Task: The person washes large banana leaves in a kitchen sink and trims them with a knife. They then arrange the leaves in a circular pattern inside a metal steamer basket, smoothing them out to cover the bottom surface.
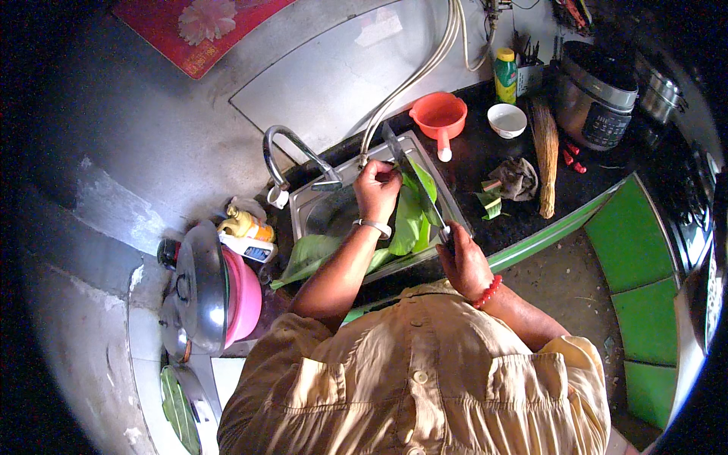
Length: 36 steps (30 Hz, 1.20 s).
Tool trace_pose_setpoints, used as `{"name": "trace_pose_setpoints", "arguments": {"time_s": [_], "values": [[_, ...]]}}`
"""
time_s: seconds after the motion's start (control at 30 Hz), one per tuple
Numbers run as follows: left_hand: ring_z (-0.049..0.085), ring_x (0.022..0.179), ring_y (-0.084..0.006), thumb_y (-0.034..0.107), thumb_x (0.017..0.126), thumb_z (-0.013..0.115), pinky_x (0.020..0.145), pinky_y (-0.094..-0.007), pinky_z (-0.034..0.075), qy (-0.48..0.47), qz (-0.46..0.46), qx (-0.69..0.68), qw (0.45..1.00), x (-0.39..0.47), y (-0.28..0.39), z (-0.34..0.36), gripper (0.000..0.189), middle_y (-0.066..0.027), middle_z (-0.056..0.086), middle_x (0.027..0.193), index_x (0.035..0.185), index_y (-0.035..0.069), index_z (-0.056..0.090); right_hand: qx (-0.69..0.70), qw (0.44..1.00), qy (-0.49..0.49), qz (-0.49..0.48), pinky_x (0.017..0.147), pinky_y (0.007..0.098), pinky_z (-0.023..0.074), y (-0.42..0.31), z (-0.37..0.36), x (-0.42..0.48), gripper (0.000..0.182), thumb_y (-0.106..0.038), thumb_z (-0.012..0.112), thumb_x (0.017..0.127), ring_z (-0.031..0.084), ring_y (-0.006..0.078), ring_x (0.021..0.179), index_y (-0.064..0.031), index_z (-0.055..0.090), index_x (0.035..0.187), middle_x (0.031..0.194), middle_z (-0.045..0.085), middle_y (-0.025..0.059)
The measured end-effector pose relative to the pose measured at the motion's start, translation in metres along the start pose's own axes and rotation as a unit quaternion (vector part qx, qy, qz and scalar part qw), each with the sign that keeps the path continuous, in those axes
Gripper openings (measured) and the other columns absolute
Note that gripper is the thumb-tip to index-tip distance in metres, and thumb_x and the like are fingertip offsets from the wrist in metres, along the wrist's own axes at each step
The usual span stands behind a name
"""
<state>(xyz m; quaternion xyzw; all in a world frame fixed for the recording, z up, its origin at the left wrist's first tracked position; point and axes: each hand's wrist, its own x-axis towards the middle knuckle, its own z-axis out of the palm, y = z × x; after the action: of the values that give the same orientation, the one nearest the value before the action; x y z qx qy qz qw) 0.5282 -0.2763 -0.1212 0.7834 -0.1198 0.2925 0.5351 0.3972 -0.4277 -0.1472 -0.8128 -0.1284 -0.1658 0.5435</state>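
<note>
Over the stainless steel sink, my right hand grips the dark handle of a long-bladed knife, its blade pointing away from me. Broad green leaves lie beneath and beside the blade, across the sink's right part; another large leaf hangs over the near left side. My left hand is closed at the leaves' far edge, left of the blade; its fingers seem to pinch a leaf, though the fingertips are partly hidden. A chrome faucet arches at the sink's left.
Right of the sink are a red dipper, a white bowl, a grey cloth, a straw brush, a green bottle and an electric cooker. At left stand bottles, a pink basin and a large metal lid.
</note>
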Motion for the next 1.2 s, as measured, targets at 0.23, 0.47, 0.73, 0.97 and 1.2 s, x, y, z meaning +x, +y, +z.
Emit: {"name": "trace_pose_setpoints", "arguments": {"time_s": [0.23, 0.47, 0.73, 0.97, 1.2], "values": [[0.045, 0.056, -0.0050, -0.004, 0.065, 0.057, 0.054, -0.0195, 0.039, -0.017, -0.017, -0.044, 0.999, -0.003, -0.001, -0.003, 0.012, 0.0022, 0.051, 0.062, 0.068, 0.004, 0.050, -0.014, 1.000, -0.016, 0.004, 0.062, 0.0387, 0.0426, 0.008, 0.003, 0.008, 0.040, -0.009, 0.052, 0.075, 0.053, 0.0376, 0.074, 0.0011, 0.036, 0.109, 0.083, 0.053, 0.0226], [0.045, 0.056, -0.0046, -0.004, 0.066, 0.057, 0.053, -0.0187, 0.039, -0.010, -0.013, -0.007, 1.000, 0.001, -0.005, -0.007, 0.011, 0.0023, 0.051, 0.063, 0.068, 0.004, 0.050, -0.019, 0.998, -0.043, 0.033, 0.063, 0.0395, 0.0427, 0.003, -0.001, 0.004, 0.040, -0.009, 0.052, 0.074, 0.052, 0.0384, 0.077, 0.0016, 0.036, 0.109, 0.085, 0.052, 0.0238], [0.044, 0.056, -0.0032, -0.002, 0.068, 0.060, 0.052, -0.0178, 0.038, -0.009, -0.032, -0.089, 0.995, 0.003, -0.005, -0.005, 0.013, 0.0032, 0.051, 0.064, 0.068, 0.006, 0.050, -0.030, 0.998, -0.038, 0.032, 0.066, 0.0394, 0.0437, 0.009, 0.004, 0.011, 0.038, -0.010, 0.052, 0.075, 0.052, 0.0385, 0.079, 0.0023, 0.037, 0.108, 0.089, 0.052, 0.0243], [0.042, 0.054, -0.0026, 0.000, 0.069, 0.061, 0.050, -0.0170, 0.037, -0.001, -0.024, -0.114, 0.993, 0.010, -0.006, -0.006, 0.013, 0.0038, 0.050, 0.062, 0.068, 0.005, 0.049, 0.016, 1.000, -0.019, 0.016, 0.065, 0.0385, 0.0432, 0.013, 0.005, 0.008, 0.039, -0.007, 0.053, 0.074, 0.052, 0.0382, 0.079, 0.0017, 0.036, 0.109, 0.086, 0.052, 0.0237], [0.042, 0.056, -0.0024, 0.000, 0.069, 0.062, 0.051, -0.0162, 0.037, -0.006, -0.058, -0.139, 0.989, 0.016, -0.012, -0.013, 0.014, 0.0038, 0.050, 0.064, 0.069, 0.006, 0.049, -0.017, 0.999, -0.032, 0.014, 0.066, 0.0406, 0.0442, 0.018, 0.008, 0.010, 0.039, -0.012, 0.051, 0.076, 0.052, 0.0387, 0.079, 0.0011, 0.036, 0.109, 0.092, 0.051, 0.0243]]}}
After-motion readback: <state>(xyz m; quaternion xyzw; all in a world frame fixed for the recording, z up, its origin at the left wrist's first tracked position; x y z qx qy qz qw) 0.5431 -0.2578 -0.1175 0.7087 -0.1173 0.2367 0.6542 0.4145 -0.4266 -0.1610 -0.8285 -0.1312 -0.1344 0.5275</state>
